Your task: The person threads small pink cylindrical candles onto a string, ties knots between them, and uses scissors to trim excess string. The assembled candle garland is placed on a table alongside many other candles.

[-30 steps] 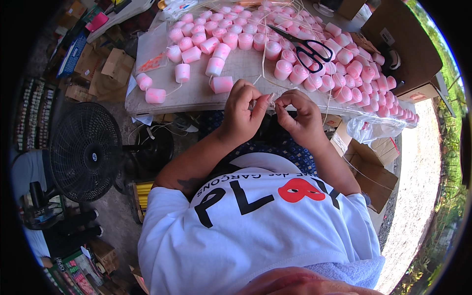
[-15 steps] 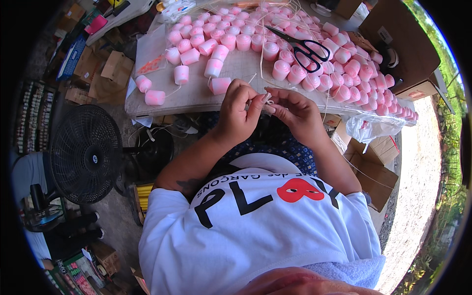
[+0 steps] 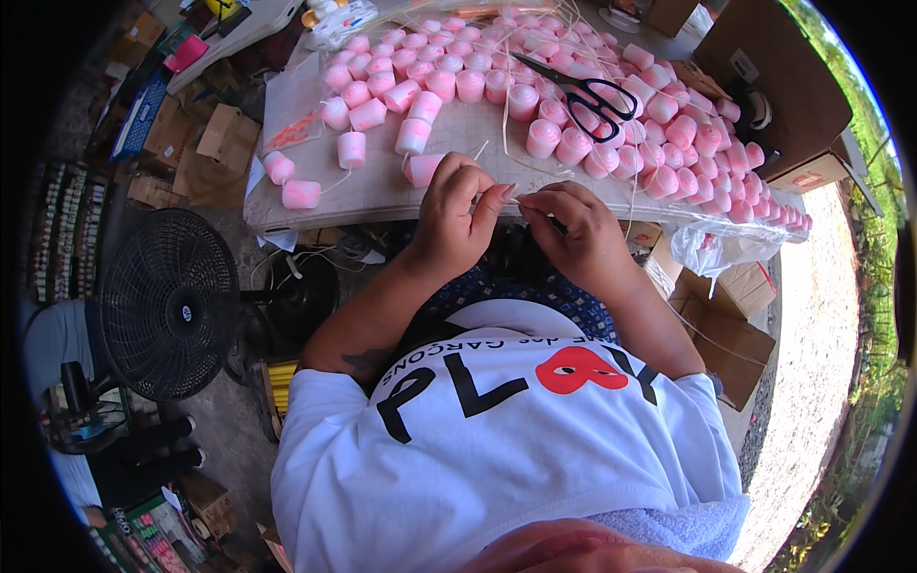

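Hands, left hand [image 3: 457, 222] and right hand [image 3: 575, 229], have drawn closer, fingertips pinching a thin pale string [image 3: 517, 196].

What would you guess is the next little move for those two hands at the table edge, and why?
Probably drawing the thin pale strand taut: the left hand and right hand pinch it between their fingertips, close together, just in front of a pink cylinder on the table.

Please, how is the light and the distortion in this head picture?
Head view: strong sun on the table and pink candles, bleaching the ground at right; fisheye bends the table edge, black rim all round; both hands sharp; the strand they pinch barely visible.
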Demonstrator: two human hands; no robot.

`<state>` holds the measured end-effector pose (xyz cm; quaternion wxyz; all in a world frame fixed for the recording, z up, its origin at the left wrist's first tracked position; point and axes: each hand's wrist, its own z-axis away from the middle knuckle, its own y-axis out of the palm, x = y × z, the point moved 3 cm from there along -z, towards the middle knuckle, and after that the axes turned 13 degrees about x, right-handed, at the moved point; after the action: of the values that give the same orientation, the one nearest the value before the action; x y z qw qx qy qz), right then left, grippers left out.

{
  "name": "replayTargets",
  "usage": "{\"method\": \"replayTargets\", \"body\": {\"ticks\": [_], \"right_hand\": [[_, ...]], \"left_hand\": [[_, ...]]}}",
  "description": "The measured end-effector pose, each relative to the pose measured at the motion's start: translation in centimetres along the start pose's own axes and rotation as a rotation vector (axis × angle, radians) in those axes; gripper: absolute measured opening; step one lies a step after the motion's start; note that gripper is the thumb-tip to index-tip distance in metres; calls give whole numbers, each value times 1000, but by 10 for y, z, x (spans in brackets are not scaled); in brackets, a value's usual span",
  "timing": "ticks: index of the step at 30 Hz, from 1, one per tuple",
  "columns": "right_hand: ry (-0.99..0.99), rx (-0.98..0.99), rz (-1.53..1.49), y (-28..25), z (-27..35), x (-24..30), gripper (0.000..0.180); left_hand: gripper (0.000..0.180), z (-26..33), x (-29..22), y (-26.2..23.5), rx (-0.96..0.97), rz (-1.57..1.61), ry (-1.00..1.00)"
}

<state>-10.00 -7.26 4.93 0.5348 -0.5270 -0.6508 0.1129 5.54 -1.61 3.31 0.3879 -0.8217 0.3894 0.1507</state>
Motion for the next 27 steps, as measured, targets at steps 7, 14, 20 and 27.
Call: {"method": "replayTargets", "body": {"ticks": [7, 14, 20, 27], "right_hand": [[25, 25, -34, -1, 2, -2, 13], [99, 0, -219, -5, 2, -3, 26], [69, -60, -122, 1, 0, -3, 25], [-1, 4, 81, 4, 2, -3, 13]], "left_hand": [[18, 1, 5, -1, 20, 4, -13], [18, 1, 5, -1, 25, 116, -105], [17, 3, 4, 3, 16, 101, -73], [18, 1, 4, 0, 32, 6, -18]]}}
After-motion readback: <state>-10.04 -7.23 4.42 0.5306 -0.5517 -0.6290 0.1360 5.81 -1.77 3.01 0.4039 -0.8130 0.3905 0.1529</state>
